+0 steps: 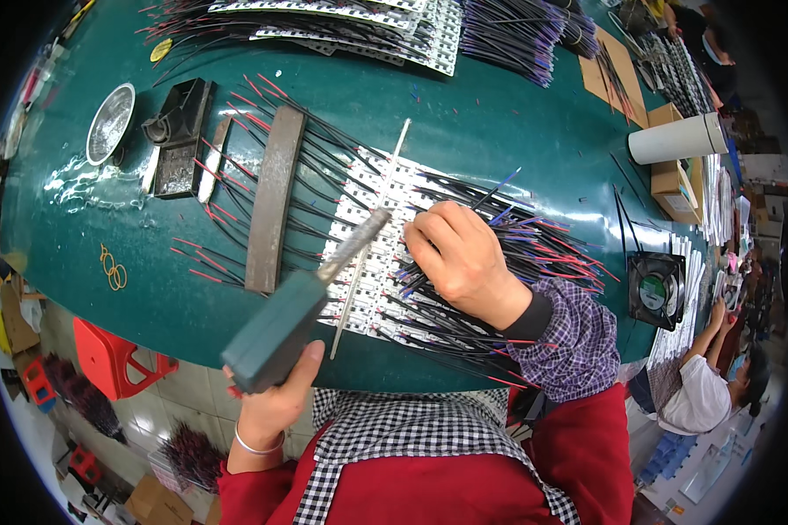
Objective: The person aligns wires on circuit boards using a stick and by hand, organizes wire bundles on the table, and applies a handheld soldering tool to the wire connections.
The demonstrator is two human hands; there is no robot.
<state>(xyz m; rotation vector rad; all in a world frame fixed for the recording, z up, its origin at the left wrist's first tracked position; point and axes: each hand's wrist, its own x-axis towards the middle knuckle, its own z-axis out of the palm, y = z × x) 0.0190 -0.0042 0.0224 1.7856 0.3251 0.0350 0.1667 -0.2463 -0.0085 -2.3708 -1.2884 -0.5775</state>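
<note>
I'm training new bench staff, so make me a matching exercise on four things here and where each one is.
1. Green hand tool
2. Flat brown bar
3. Metal bowl
4. Large red stool

A. Left of the black tray
B. Beside the green table's edge, lower left in the picture
C. Gripped by the left hand
D. Between the black tray and the white boards

Pairs: 1-C, 2-D, 3-A, 4-B
</note>
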